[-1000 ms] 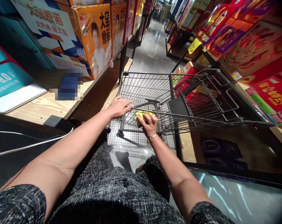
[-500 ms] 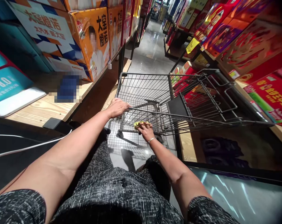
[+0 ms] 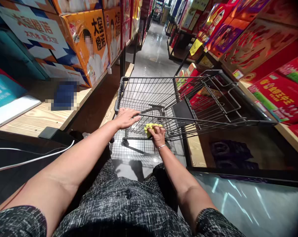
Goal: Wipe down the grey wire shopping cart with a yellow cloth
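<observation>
A dark grey wire shopping cart stands crosswise in front of me, its handle end to the right. My left hand is on the near top rail by the cart's left corner, with the rail running between its fingers and thumb. Lower down, my right hand is closed on a crumpled yellow cloth and holds it against the cart's near wire side. Its fingers are bent over the cloth and hide part of it.
On the left, orange drink cartons are stacked on a wooden shelf, near a white cable. Red gift boxes fill the shelf at right. Beyond the cart, a shiny grey aisle floor runs between shelves.
My right hand and the yellow cloth have moved slightly up and right along the cart's side. My left hand stays on the rail, its fingers straighter. The whole view has shifted a little.
</observation>
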Demonstrator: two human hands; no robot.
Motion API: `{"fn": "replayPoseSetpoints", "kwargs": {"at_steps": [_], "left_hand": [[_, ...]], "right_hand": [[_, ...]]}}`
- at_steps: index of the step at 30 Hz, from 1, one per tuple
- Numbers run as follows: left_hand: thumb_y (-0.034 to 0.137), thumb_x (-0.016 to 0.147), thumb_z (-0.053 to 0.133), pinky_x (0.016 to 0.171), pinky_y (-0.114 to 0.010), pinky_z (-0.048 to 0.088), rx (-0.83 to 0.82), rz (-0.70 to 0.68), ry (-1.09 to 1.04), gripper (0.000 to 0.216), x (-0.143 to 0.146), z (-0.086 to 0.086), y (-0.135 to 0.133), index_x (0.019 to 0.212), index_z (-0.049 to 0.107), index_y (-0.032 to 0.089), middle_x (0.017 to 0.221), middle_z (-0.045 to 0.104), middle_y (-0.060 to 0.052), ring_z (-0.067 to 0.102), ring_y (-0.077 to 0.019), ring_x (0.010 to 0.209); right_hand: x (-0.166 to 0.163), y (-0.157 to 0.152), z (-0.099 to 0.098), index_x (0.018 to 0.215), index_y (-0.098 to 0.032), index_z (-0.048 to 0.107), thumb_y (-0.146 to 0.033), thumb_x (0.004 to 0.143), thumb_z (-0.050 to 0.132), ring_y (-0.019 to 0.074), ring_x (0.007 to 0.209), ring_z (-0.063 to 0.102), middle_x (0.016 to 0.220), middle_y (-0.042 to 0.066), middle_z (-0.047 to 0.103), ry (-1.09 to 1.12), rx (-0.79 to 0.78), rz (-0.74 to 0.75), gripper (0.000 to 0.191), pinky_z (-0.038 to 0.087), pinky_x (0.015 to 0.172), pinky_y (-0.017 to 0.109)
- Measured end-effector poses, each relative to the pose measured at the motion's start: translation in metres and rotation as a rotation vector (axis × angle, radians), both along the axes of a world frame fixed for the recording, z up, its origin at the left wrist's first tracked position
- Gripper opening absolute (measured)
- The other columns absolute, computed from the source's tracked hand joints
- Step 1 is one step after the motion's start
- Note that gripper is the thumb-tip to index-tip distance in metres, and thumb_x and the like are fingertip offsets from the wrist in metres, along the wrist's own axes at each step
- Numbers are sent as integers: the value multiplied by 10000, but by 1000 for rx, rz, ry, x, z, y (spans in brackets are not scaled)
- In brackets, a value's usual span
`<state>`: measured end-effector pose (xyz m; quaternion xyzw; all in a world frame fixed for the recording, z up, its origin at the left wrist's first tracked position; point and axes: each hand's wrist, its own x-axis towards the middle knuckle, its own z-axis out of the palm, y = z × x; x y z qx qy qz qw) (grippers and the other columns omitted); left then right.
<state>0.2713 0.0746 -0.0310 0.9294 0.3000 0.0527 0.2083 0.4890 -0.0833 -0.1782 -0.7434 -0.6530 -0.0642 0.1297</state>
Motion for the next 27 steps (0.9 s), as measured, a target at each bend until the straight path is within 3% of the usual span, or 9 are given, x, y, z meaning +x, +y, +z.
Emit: {"fn": "replayPoseSetpoints", "kwargs": {"at_steps": [4, 7, 9, 12, 17, 19, 21, 23, 27], "left_hand": [[567, 1017, 242, 1042, -500, 269, -10, 12, -18, 557, -1, -4, 2, 1349, 599, 298, 1311, 654, -61, 525, -283, 1210], [552, 1023, 222, 1034, -499, 267, -26, 7, -19, 557, -2, -2, 5, 1341, 601, 296, 1297, 661, -57, 520, -280, 1206], [542, 1025, 208, 1026, -501, 272, -30, 4, -24, 561, -3, -2, 6, 1343, 600, 297, 1304, 661, -54, 521, -282, 1205], [571, 991, 313, 1038, -508, 266, -25, 1, -23, 534, -5, -2, 7, 1361, 587, 299, 1334, 650, -53, 516, -296, 1222], [636, 851, 560, 1061, -510, 262, -7, -22, -4, 656, -6, -2, 6, 1405, 555, 284, 1380, 618, -83, 504, -330, 1258], [649, 838, 567, 1061, -504, 266, -7, -20, -1, 665, -5, -2, 6, 1392, 567, 281, 1384, 615, -84, 504, -332, 1263], [652, 834, 569, 1059, -496, 269, -5, -16, 4, 662, -4, -2, 7, 1381, 575, 279, 1384, 617, -84, 505, -329, 1264], [650, 830, 576, 1056, -489, 270, -1, -13, 2, 656, -4, -4, 9, 1373, 581, 282, 1379, 623, -81, 506, -328, 1265], [627, 803, 612, 1028, -487, 287, 25, -22, -8, 609, -4, -8, 14, 1316, 612, 298, 1330, 656, -62, 526, -334, 1234]], "right_hand": [[-20, -6, -46, 1161, -338, 729, -125, 929, 538, 253, 1242, 404, 1359, 36, 615, 19, -127, 102, 368, 316, 1026, 431], [-24, -6, -46, 1090, -335, 751, -124, 914, 577, 239, 1221, 420, 1286, 20, 658, 15, -118, 140, 325, 316, 1012, 413], [-17, -7, -31, 1109, -334, 751, -133, 929, 563, 243, 1214, 419, 1246, 32, 668, -2, -90, 137, 329, 319, 1003, 417], [11, -16, 8, 1194, -343, 724, -183, 958, 537, 261, 1224, 399, 1262, 64, 635, -40, 32, 59, 341, 326, 1004, 438], [82, -34, 86, 1225, -313, 690, -242, 887, 590, 283, 1210, 394, 1299, 87, 535, -99, 562, -292, 360, 366, 1019, 469], [92, -32, 108, 1280, -283, 656, -196, 836, 573, 294, 1196, 400, 1318, 99, 509, -70, 610, -419, 460, 386, 1002, 483], [80, -22, 122, 1308, -277, 640, -123, 767, 551, 308, 1186, 405, 1338, 101, 505, -17, 524, -526, 570, 402, 972, 489], [46, -7, 130, 1326, -287, 632, -77, 707, 551, 324, 1193, 397, 1381, 97, 495, 28, 364, -538, 658, 408, 948, 485], [-48, 31, 139, 1422, -320, 549, -80, 776, 547, 318, 1226, 366, 1485, 91, 441, 52, 86, -280, 689, 403, 933, 450]]}}
